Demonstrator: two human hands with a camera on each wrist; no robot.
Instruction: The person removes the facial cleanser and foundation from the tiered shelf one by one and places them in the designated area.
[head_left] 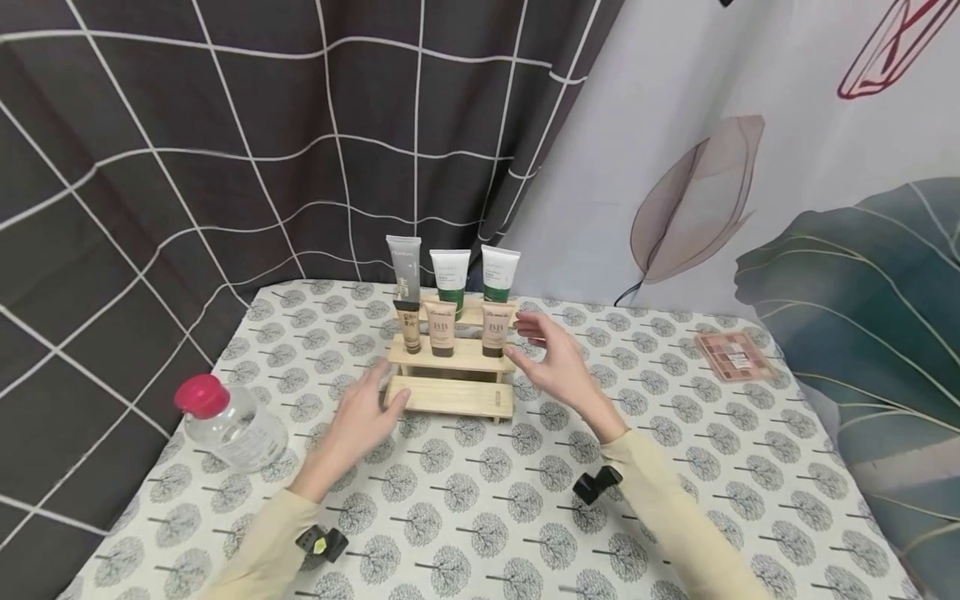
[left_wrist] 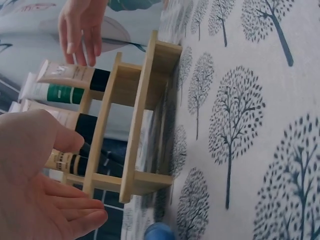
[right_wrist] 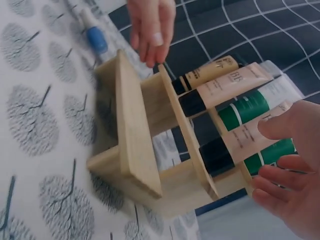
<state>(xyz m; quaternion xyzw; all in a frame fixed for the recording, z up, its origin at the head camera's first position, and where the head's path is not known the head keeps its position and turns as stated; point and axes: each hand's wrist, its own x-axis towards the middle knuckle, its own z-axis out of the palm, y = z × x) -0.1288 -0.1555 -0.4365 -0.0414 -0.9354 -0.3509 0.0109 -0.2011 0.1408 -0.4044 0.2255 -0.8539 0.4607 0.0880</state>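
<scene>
A three-step wooden display stand holds several cosmetic tubes. On its middle step stand a small gold tube with a black cap and two beige BB cream tubes, one on the left and one on the right. Behind them rise a grey tube and two white-and-green tubes. My left hand is at the stand's left side, fingers loosely extended. On the other side, my right hand has its thumb and fingers apart, the thumb overlapping the right BB cream in the right wrist view.
A clear bottle with a pink-red cap stands on the left of the table. An eyeshadow palette lies far right. Grid-patterned dark curtain hangs behind the tree-print tablecloth. A small blue object shows beyond the stand.
</scene>
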